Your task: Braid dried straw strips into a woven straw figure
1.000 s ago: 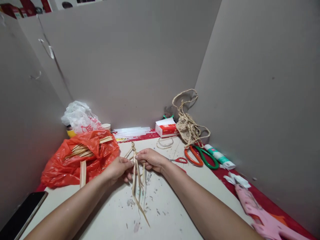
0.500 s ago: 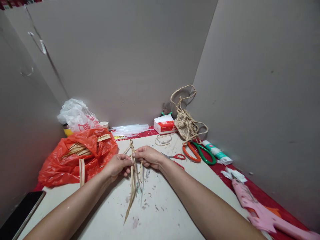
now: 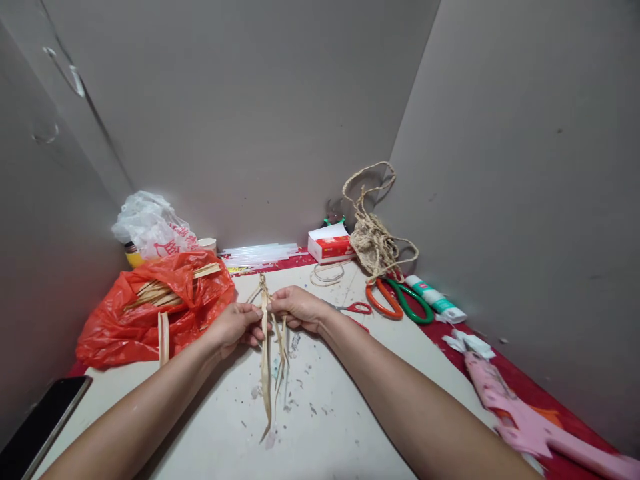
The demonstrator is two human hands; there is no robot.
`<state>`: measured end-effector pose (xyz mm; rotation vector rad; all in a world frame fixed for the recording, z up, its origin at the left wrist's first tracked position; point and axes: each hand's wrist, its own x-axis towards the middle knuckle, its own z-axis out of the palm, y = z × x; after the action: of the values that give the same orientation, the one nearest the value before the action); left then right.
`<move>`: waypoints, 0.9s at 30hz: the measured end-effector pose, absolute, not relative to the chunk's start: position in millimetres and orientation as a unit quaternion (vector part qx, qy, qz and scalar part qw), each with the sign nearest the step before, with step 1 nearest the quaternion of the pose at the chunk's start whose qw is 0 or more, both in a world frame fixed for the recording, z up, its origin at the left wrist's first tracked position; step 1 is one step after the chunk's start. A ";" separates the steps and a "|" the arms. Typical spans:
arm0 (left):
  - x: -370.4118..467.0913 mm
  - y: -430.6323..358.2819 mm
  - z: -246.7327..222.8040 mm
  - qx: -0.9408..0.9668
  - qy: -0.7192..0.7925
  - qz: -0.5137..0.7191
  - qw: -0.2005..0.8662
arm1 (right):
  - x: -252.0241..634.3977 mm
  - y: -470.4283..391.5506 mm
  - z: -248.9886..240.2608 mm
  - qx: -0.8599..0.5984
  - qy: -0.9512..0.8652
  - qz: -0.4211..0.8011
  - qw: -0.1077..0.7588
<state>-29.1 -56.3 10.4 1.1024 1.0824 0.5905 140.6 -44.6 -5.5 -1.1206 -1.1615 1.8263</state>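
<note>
Dried straw strips (image 3: 266,380) hang from a small knotted top between my two hands, over the pale board. My left hand (image 3: 241,325) pinches the strips from the left, thumb and forefinger together. From the right, my right hand (image 3: 295,308) grips them just below the knot, its fingertips almost touching those of my left. One wide strip trails down towards me; thinner ends dangle to its right. Small scraps dot the board (image 3: 345,400) beneath.
An orange bag (image 3: 115,327) of straw and a phone (image 3: 43,423) lie left. Behind are clear sticks (image 3: 260,255) and a red-white box (image 3: 330,245). Coiled rope (image 3: 375,247), red scissors (image 3: 359,307), orange-and-green handles (image 3: 413,303), a white-green tube (image 3: 435,300) and a pink glue gun (image 3: 520,420) sit right.
The wide strip has swung to hang straighter, its lower tip now further right. Both hands keep their pinch with only slight finger shifts. The view has tilted a little.
</note>
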 end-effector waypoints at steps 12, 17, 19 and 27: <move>-27.7 -53.6 9.9 0.529 0.476 0.272 0.647 | 141.4 -43.7 -8.2 -0.420 -0.464 0.704 0.336; -32.2 -51.4 6.2 0.534 0.476 0.256 0.650 | 140.6 -45.0 -6.6 -0.420 -0.462 0.705 0.335; -30.9 -53.2 4.9 0.558 0.485 0.263 0.619 | 140.0 -45.2 -5.9 -0.422 -0.462 0.704 0.336; -21.7 -57.2 0.7 0.617 0.506 0.287 0.530 | 138.2 -46.6 -4.3 -0.434 -0.460 0.695 0.341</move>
<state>-21.7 -57.2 0.7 1.4722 1.2088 0.6855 138.2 -46.6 -4.3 -1.1289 -1.1968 1.8088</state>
